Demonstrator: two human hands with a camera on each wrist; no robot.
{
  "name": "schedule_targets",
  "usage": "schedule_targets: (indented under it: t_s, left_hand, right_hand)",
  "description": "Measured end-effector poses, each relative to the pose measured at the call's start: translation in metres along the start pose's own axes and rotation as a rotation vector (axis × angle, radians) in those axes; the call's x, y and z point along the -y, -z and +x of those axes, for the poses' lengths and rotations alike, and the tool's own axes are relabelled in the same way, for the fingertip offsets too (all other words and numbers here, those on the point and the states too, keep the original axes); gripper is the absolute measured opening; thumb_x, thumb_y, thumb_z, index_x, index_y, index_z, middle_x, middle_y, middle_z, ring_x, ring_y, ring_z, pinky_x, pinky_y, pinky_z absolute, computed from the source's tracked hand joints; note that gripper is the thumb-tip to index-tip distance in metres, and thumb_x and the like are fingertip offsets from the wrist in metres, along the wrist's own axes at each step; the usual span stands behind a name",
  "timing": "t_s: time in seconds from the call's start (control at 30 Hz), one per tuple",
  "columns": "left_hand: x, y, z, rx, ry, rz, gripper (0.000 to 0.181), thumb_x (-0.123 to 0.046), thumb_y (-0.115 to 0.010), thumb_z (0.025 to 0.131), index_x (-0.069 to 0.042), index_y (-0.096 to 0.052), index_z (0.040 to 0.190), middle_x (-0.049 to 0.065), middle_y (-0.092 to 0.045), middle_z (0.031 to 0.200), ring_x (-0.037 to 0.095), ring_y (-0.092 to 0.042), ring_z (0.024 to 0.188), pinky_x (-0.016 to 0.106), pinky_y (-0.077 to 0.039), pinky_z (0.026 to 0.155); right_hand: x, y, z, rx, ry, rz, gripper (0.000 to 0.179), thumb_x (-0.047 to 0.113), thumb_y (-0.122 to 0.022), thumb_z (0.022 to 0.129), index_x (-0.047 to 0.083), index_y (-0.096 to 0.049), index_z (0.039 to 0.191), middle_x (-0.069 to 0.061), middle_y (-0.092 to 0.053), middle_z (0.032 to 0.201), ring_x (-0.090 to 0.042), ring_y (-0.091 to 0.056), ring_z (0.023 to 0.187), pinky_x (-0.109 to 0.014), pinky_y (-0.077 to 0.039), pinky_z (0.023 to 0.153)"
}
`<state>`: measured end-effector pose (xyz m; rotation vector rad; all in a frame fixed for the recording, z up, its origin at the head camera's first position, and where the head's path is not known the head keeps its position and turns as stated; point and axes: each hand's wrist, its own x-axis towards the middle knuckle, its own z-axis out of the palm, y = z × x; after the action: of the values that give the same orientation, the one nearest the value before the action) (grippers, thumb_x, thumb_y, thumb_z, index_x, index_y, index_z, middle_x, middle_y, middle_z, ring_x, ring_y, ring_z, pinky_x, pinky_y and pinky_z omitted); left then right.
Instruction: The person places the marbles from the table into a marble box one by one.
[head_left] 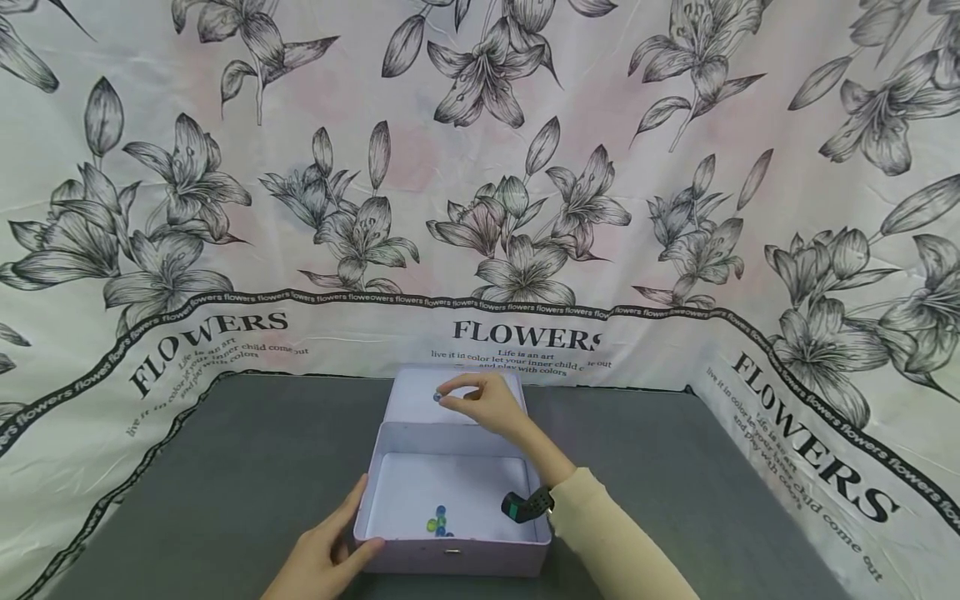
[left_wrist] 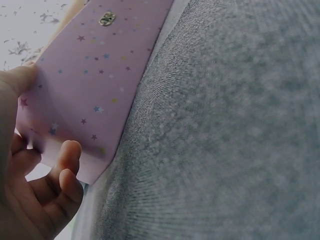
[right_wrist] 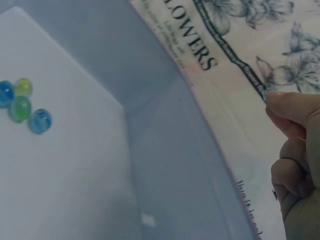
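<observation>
Head view: takes in the whole box (head_left: 405, 557), open on the grey tabletop (head_left: 247, 483), its lid (head_left: 408, 406) turned back behind it, and a floral cloth (head_left: 495, 183) beyond. Both hands appear together only from this camera.
Left wrist view: shows what the head camera does not make plain, a scatter of small coloured stars (left_wrist: 81, 38) over the lilac outside of the box, with the metal clasp (left_wrist: 107, 19) near the top.
Right wrist view: sorts out the colours of the loose marbles (right_wrist: 20, 109), one blue, one yellow, one green and one swirled in lighter blue, lying close together on the pale floor of the box; the head view places them near its front wall.
Left hand (head_left: 321, 554): holds the box at its front left corner, thumb on the front rim, forefinger along the left side, other fingers curled near the lower corner.
Right hand (head_left: 487, 404): nearly closed at the tips, thumb and forefinger pinching one small marble; a black wrist device (head_left: 525, 506) sits behind it.
Pinched marble (head_left: 437, 397): in front of the lid as the head camera sees it; only a sliver shows from the right wrist.
</observation>
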<state>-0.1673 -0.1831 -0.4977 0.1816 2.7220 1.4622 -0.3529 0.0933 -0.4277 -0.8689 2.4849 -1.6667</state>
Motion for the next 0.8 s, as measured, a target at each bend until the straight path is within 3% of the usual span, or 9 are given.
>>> schedule_targets:
  t_s: [0.1, 0.33, 0.43, 0.5, 0.63, 0.73, 0.8]
  left_hand:
    - [-0.001, 0.0, 0.0, -0.001, -0.002, 0.003, 0.089, -0.04, -0.082, 0.093, -0.019, -0.037, 0.167, -0.001, -0.046, 0.082, 0.005, -0.04, 0.054, 0.022, -0.038, 0.052]
    - [-0.001, 0.001, -0.001, -0.001, -0.022, -0.004, 0.088, -0.038, -0.082, 0.094, -0.018, -0.036, 0.167, -0.001, -0.046, 0.082, 0.004, -0.04, 0.054, 0.022, -0.038, 0.052]
    - [-0.001, 0.002, -0.001, -0.004, -0.03, -0.008, 0.088, -0.037, -0.081, 0.095, -0.017, -0.036, 0.167, -0.001, -0.05, 0.087, 0.004, -0.04, 0.054, 0.022, -0.038, 0.052]
    - [0.0, 0.002, -0.001, -0.003, -0.028, -0.006, 0.088, -0.037, -0.081, 0.095, -0.017, -0.036, 0.167, 0.0, -0.051, 0.088, 0.004, -0.04, 0.054, 0.022, -0.038, 0.053]
    - [0.0, 0.001, 0.0, -0.004, -0.038, -0.01, 0.088, -0.038, -0.08, 0.095, -0.015, -0.035, 0.167, 0.008, -0.064, 0.116, 0.004, -0.04, 0.053, 0.022, -0.039, 0.052]
    - [0.001, -0.001, 0.001, -0.008, -0.038, -0.012, 0.088, -0.038, -0.081, 0.095, -0.015, -0.035, 0.167, 0.013, -0.059, 0.139, 0.003, -0.04, 0.052, 0.022, -0.04, 0.052]
    - [0.001, -0.002, 0.001, -0.007, -0.028, -0.01, 0.089, -0.039, -0.081, 0.095, -0.016, -0.035, 0.167, 0.013, -0.059, 0.14, 0.004, -0.04, 0.052, 0.022, -0.039, 0.051]
  right_hand:
    - [-0.006, -0.008, -0.001, 0.026, 0.002, -0.013, 0.019, 0.017, -0.079, 0.097, 0.009, -0.082, 0.114, -0.007, -0.077, 0.123, -0.009, -0.044, 0.048, -0.022, -0.032, 0.048]
    - [-0.011, -0.018, -0.006, 0.091, 0.021, -0.013, 0.016, 0.015, -0.08, 0.096, 0.01, -0.083, 0.111, -0.004, -0.08, 0.113, -0.025, -0.064, 0.061, -0.022, -0.04, 0.055]
    - [-0.011, -0.022, -0.009, 0.131, 0.03, -0.007, 0.016, 0.013, -0.08, 0.096, 0.008, -0.083, 0.11, -0.005, -0.08, 0.113, -0.019, -0.067, 0.062, -0.021, -0.042, 0.056]
    - [-0.01, -0.024, -0.01, 0.166, 0.043, -0.002, 0.016, 0.011, -0.08, 0.096, 0.006, -0.082, 0.111, -0.007, -0.08, 0.113, -0.01, -0.059, 0.057, -0.02, -0.042, 0.056]
    - [-0.01, -0.03, -0.013, 0.242, 0.072, 0.015, 0.015, 0.008, -0.08, 0.095, 0.003, -0.082, 0.109, -0.009, -0.08, 0.11, -0.003, -0.042, 0.051, -0.02, -0.039, 0.054]
    - [-0.01, -0.034, -0.015, 0.311, 0.076, 0.008, 0.013, 0.007, -0.08, 0.095, 0.004, -0.083, 0.107, -0.009, -0.08, 0.108, -0.005, -0.035, 0.047, -0.022, -0.034, 0.05]
    - [-0.011, -0.037, -0.017, 0.358, 0.081, -0.006, 0.013, 0.006, -0.08, 0.095, 0.003, -0.083, 0.107, -0.009, -0.08, 0.107, -0.006, -0.034, 0.045, -0.022, -0.034, 0.049]
